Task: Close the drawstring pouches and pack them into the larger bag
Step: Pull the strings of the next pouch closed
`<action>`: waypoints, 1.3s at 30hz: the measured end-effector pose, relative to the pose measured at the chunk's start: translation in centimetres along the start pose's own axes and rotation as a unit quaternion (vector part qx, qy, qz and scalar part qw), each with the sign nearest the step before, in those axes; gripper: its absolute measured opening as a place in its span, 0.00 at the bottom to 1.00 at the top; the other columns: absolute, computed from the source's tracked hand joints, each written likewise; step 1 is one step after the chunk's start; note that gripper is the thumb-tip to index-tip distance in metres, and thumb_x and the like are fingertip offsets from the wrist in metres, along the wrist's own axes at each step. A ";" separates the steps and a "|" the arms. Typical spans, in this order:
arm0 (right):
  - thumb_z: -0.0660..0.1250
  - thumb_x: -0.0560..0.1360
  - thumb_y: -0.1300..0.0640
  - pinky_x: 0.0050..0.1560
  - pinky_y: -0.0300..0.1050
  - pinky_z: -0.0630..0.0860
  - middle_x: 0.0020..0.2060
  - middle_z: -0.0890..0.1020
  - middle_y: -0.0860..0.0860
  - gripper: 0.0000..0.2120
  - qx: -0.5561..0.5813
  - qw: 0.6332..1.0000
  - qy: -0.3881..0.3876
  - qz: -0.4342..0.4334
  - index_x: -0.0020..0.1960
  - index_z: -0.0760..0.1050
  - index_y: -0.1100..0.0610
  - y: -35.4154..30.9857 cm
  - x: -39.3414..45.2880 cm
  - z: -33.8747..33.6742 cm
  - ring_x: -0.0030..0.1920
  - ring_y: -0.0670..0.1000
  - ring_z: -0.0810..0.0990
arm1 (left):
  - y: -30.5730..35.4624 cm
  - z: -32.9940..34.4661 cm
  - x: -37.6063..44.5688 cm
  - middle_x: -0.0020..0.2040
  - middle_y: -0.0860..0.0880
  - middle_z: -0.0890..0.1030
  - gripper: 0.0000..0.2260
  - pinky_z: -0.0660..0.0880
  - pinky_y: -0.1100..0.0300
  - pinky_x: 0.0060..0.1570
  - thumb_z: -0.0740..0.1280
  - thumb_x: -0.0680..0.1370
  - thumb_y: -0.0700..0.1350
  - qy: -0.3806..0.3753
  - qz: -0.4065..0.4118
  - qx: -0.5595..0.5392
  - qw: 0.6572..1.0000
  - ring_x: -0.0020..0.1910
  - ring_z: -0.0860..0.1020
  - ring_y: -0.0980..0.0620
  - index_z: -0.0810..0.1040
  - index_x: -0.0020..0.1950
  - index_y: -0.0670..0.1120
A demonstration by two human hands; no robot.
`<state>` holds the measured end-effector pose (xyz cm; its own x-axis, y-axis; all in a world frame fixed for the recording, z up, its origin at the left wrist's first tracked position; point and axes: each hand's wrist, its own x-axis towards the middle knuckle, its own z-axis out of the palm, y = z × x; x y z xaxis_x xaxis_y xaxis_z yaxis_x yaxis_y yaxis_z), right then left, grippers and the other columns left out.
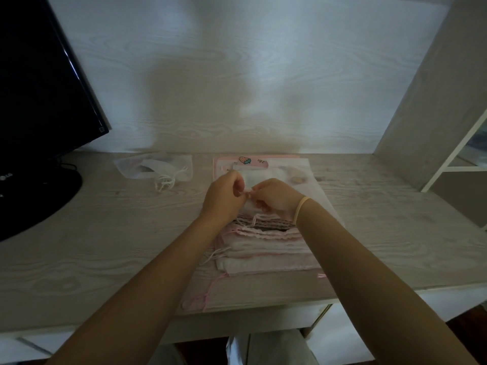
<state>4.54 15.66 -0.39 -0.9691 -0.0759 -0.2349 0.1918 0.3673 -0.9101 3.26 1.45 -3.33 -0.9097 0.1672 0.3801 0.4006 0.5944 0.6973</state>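
Observation:
A small white drawstring pouch (254, 177) is held above the middle of the desk. My left hand (224, 197) and my right hand (274, 197) meet at its near end, both pinching the pouch's thin cord. Below my hands lies a stack of pink and white pouches (263, 246), with loose cords trailing to the left. Behind it lies a flat pink packet with a strawberry picture (254, 162). At the back left sits a larger clear mesh bag (154, 167) with white drawstrings and something white inside.
A black monitor (39, 88) on a round base stands at the left. A shelf panel (427, 88) rises on the right. A pink cord (204, 296) hangs near the desk's front edge (105, 325). A small pale object (296, 177) lies right of the pouch.

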 end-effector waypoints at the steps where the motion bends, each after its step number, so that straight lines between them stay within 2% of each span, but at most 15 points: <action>1: 0.61 0.78 0.66 0.30 0.40 0.63 0.28 0.69 0.53 0.12 0.025 1.000 -0.013 0.014 0.36 0.70 0.59 -0.1 0.0 -0.2 0.29 0.48 0.66 | -0.1 0.0 0.0 0.41 0.52 0.75 0.10 0.71 0.60 0.36 0.73 0.72 0.39 0.015 0.012 0.013 1.000 0.39 0.75 0.51 0.72 0.40 0.48; 3: 0.60 0.79 0.66 0.31 0.41 0.64 0.30 0.69 0.53 0.09 0.071 0.996 -0.029 0.039 0.41 0.72 0.61 -0.2 0.0 -0.6 0.30 0.48 0.67 | -0.2 0.0 -0.1 0.41 0.53 0.74 0.10 0.67 0.62 0.34 0.73 0.72 0.41 0.036 0.029 0.032 0.998 0.38 0.72 0.54 0.72 0.39 0.50; 7: 0.60 0.79 0.65 0.33 0.40 0.62 0.31 0.70 0.52 0.10 0.141 0.986 -0.035 0.085 0.39 0.71 0.59 0.0 0.2 -0.8 0.30 0.47 0.67 | -0.2 0.3 -0.2 0.37 0.54 0.78 0.02 0.73 0.60 0.37 0.72 0.73 0.41 0.029 0.020 0.005 0.999 0.36 0.75 0.55 0.81 0.43 0.46; 11: 0.59 0.79 0.64 0.32 0.40 0.63 0.31 0.71 0.51 0.09 0.177 0.978 -0.027 0.106 0.41 0.72 0.58 0.2 0.4 -0.8 0.30 0.47 0.69 | -0.4 0.5 -0.4 0.39 0.52 0.83 0.05 0.79 0.57 0.40 0.73 0.72 0.42 0.016 0.015 -0.040 0.999 0.37 0.80 0.54 0.84 0.47 0.44; 18: 0.62 0.79 0.64 0.34 0.40 0.65 0.32 0.73 0.51 0.09 0.194 0.976 -0.024 0.097 0.40 0.74 0.60 0.4 0.4 -0.8 0.32 0.47 0.70 | -0.4 0.6 -0.3 0.41 0.50 0.85 0.06 0.77 0.60 0.40 0.74 0.74 0.45 0.042 0.004 -0.026 0.999 0.37 0.79 0.56 0.86 0.48 0.45; 21: 0.63 0.78 0.66 0.36 0.40 0.69 0.32 0.74 0.53 0.07 0.200 0.976 -0.019 0.082 0.42 0.76 0.62 0.6 0.3 -1.0 0.33 0.48 0.71 | -0.5 0.5 -0.4 0.40 0.53 0.83 0.06 0.77 0.59 0.39 0.73 0.75 0.48 0.036 -0.002 0.007 0.999 0.37 0.78 0.57 0.86 0.47 0.47; 24: 0.64 0.76 0.70 0.37 0.40 0.76 0.33 0.77 0.55 0.06 0.188 0.981 0.031 0.039 0.45 0.79 0.64 1.0 0.3 -1.1 0.33 0.49 0.74 | -0.4 0.3 -0.4 0.37 0.56 0.80 0.05 0.77 0.57 0.38 0.70 0.76 0.49 0.022 -0.019 0.040 0.999 0.38 0.78 0.54 0.83 0.43 0.49; 26: 0.65 0.75 0.71 0.37 0.39 0.79 0.33 0.79 0.57 0.06 0.179 0.980 0.083 0.013 0.48 0.80 0.67 1.2 0.4 -1.2 0.33 0.50 0.77 | -0.3 0.0 -0.3 0.37 0.54 0.78 0.06 0.74 0.56 0.37 0.68 0.75 0.49 0.007 -0.036 0.062 0.997 0.37 0.77 0.52 0.77 0.40 0.48; 30: 0.67 0.75 0.70 0.32 0.36 0.78 0.34 0.80 0.58 0.07 0.189 0.969 0.157 -0.003 0.52 0.80 0.70 1.6 0.6 -1.6 0.32 0.50 0.78 | -0.4 -1.0 0.0 0.36 0.52 0.74 0.10 0.69 0.56 0.34 0.67 0.74 0.51 -0.065 -0.062 0.115 0.989 0.34 0.72 0.50 0.70 0.37 0.49; 34: 0.67 0.74 0.71 0.30 0.34 0.76 0.34 0.80 0.57 0.07 0.214 0.962 0.172 -0.010 0.51 0.80 0.69 1.6 0.6 -1.4 0.32 0.49 0.77 | -0.1 -2.0 0.4 0.39 0.52 0.75 0.10 0.68 0.57 0.36 0.67 0.73 0.54 -0.127 -0.054 0.193 0.972 0.39 0.74 0.50 0.71 0.39 0.50; 36: 0.66 0.74 0.71 0.31 0.36 0.76 0.34 0.79 0.56 0.07 0.226 0.957 0.181 -0.015 0.51 0.80 0.67 1.7 0.7 -1.3 0.32 0.49 0.76 | 0.2 -2.2 0.4 0.42 0.51 0.77 0.09 0.71 0.57 0.39 0.68 0.72 0.53 -0.159 -0.042 0.235 0.958 0.42 0.76 0.48 0.73 0.40 0.49; 39: 0.65 0.73 0.72 0.32 0.39 0.75 0.34 0.78 0.57 0.08 0.240 0.951 0.196 -0.014 0.47 0.79 0.62 1.9 0.9 -1.3 0.31 0.50 0.75 | 0.3 -2.3 0.4 0.43 0.49 0.78 0.08 0.71 0.57 0.39 0.69 0.72 0.50 -0.182 -0.035 0.271 0.944 0.42 0.77 0.47 0.75 0.42 0.47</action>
<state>3.82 17.46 -1.92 -0.9404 0.3060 -0.1482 0.1223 -0.1023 -0.9872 3.26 -0.09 -1.57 -0.9486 0.3137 0.0410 0.3132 0.9130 0.2615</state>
